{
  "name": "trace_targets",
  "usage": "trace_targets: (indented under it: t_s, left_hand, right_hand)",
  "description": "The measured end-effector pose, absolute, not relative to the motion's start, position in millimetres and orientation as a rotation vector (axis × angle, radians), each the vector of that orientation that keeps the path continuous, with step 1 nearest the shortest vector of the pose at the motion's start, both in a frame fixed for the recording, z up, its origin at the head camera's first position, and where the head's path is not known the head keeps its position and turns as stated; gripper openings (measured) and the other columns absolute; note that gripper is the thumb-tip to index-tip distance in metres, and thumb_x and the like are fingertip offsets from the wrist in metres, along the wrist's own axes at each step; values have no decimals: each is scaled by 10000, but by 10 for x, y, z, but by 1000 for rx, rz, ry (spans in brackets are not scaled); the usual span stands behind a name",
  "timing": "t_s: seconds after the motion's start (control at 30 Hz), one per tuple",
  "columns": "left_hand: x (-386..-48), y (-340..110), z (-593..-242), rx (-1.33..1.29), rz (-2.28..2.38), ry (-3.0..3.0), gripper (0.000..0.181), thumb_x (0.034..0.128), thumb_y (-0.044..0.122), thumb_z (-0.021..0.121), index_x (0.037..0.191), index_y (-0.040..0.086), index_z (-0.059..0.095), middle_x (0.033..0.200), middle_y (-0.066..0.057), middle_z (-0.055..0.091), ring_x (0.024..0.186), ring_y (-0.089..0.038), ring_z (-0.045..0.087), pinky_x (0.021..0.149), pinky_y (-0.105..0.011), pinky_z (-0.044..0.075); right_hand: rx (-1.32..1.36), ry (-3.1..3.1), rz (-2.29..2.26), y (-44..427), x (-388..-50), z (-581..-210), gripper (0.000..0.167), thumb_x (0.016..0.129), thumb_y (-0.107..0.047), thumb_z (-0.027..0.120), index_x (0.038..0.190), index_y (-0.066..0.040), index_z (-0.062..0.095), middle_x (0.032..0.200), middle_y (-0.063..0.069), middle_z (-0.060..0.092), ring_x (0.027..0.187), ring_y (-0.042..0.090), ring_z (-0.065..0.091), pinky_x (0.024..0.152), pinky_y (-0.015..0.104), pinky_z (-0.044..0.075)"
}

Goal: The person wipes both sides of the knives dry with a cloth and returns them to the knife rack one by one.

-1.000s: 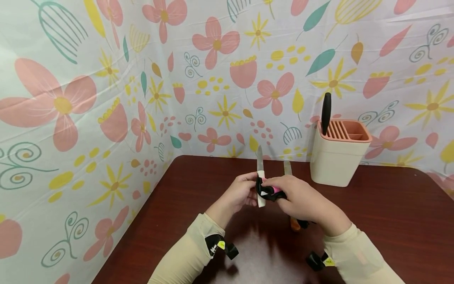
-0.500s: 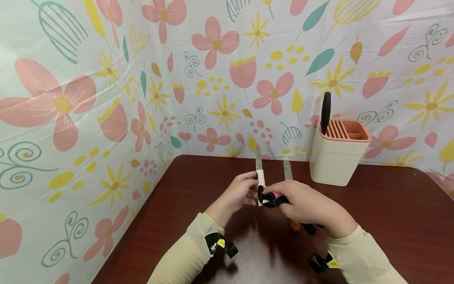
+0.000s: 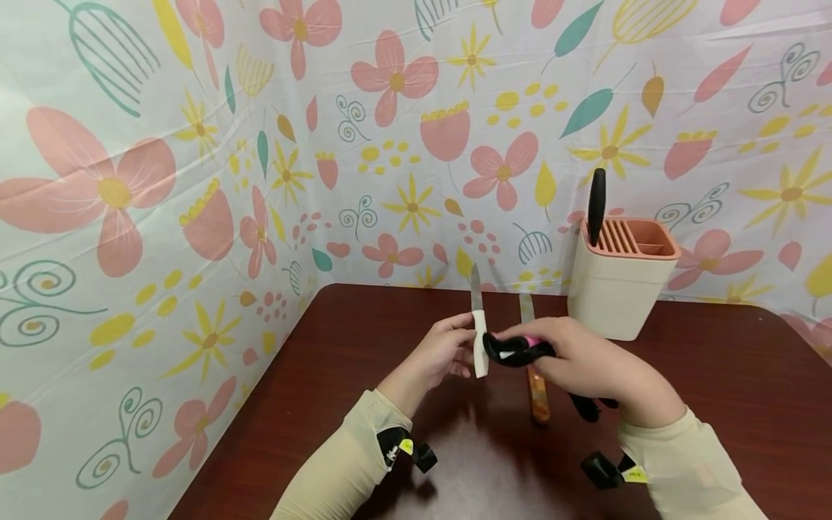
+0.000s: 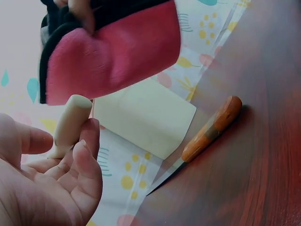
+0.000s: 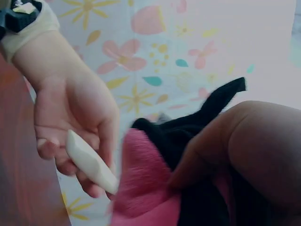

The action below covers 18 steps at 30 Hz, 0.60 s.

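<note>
The left hand point(image 3: 443, 352) holds a knife by its white handle point(image 3: 479, 345), the blade point(image 3: 476, 287) pointing up toward the wall; its fingers curl round the handle, as the left wrist view also shows. A pink and black cloth point(image 4: 113, 54) is pinched in the right hand point(image 3: 581, 361), just right of the white handle. The right wrist view shows the cloth point(image 5: 143, 179) in front of the handle's end point(image 5: 91, 162); whether they touch, I cannot tell. On the table beneath the right hand lies a second knife with an orange-brown handle point(image 3: 538, 397), its blade partly hidden.
A cream knife block point(image 3: 611, 296) with a salmon slotted top stands at the back right of the dark red table point(image 3: 364, 325). A black-handled item point(image 3: 596, 206) stands upright in its left slot. Flower-patterned sheets point(image 3: 403, 144) hang behind and at the left.
The right hand has moved right with the cloth, away from the white handle, uncovering more of it and of the orange-brown handle. The left hand has barely moved.
</note>
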<state>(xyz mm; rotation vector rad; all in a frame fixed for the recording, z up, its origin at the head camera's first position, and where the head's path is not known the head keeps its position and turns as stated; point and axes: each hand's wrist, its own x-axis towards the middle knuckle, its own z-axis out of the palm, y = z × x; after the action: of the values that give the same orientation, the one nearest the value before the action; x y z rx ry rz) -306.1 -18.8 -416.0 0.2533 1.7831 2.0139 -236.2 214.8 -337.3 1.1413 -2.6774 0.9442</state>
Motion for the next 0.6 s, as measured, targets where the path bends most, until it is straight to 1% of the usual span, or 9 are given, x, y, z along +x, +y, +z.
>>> trace_targets:
  t_s: [0.03,0.1,0.2,0.27,0.33,0.4,0.43,0.53,0.6]
  left_hand:
    - [-3054,-184,-4154,260,2009,1783,559,1045,179,529,1583,121,386,1005,-66,739,572,-73,640,454,-219,502]
    - [-3034,-176,-4150,276,2003,1777,544,1042,183,533,1569,133,410,1057,-125,763,576,-81,644,457,-224,504]
    - [-3005,-165,-4132,305,1985,1773,512,1039,183,530,1544,157,449,1141,-198,761,592,-94,656,464,-233,508]
    - [-2980,-153,-4121,310,1974,1771,494,1033,175,531,1525,180,481,1145,-212,757,601,-99,664,469,-239,512]
    - [-2954,-142,-4107,317,1967,1778,462,1035,165,520,1496,195,522,1119,-204,761,606,-102,669,468,-243,514]
    - [-2928,-128,-4092,316,1968,1793,444,1031,146,508,1468,204,558,1045,-156,760,607,-100,666,467,-241,513]
    - [-2920,-120,-4085,313,1972,1798,435,1031,134,501,1453,208,576,1011,-130,750,603,-99,661,464,-238,511]
    - [-2913,-113,-4072,301,1983,1822,438,1027,103,484,1442,192,590,936,-41,703,594,-94,645,463,-232,505]
    - [-2928,-114,-4073,288,1988,1828,443,1027,93,483,1446,187,590,919,-8,684,588,-92,642,465,-229,504]
  right_hand:
    - [1110,-2641,934,2167,-2376,-3376,559,847,109,585,1307,-189,699,843,-122,647,663,1,502,638,225,443]
    - [1046,-2588,912,2189,-2412,-3397,567,851,107,597,1332,-181,685,869,-94,666,663,8,524,640,233,458]
    - [968,-2539,842,2161,-2498,-3463,551,862,82,610,1344,-175,683,1029,-35,726,751,32,564,687,255,471]
    - [934,-2536,825,2120,-2554,-3522,561,859,80,590,1354,-167,679,1115,0,737,753,63,552,690,265,456]
    - [922,-2532,809,2066,-2605,-3582,578,855,79,572,1376,-153,663,1211,30,731,789,87,538,706,273,436]
    - [919,-2541,827,2015,-2639,-3643,618,843,90,545,1413,-135,631,1267,57,710,738,112,501,676,270,414]
    - [919,-2545,830,1991,-2647,-3671,640,834,97,535,1429,-125,614,1292,71,699,747,120,503,676,273,411]
    - [908,-2558,819,1931,-2655,-3736,653,839,87,540,1458,-116,583,1377,91,663,831,154,543,716,304,420]
    - [891,-2567,805,1910,-2651,-3759,646,840,76,547,1456,-114,585,1425,97,639,947,194,572,772,344,417]
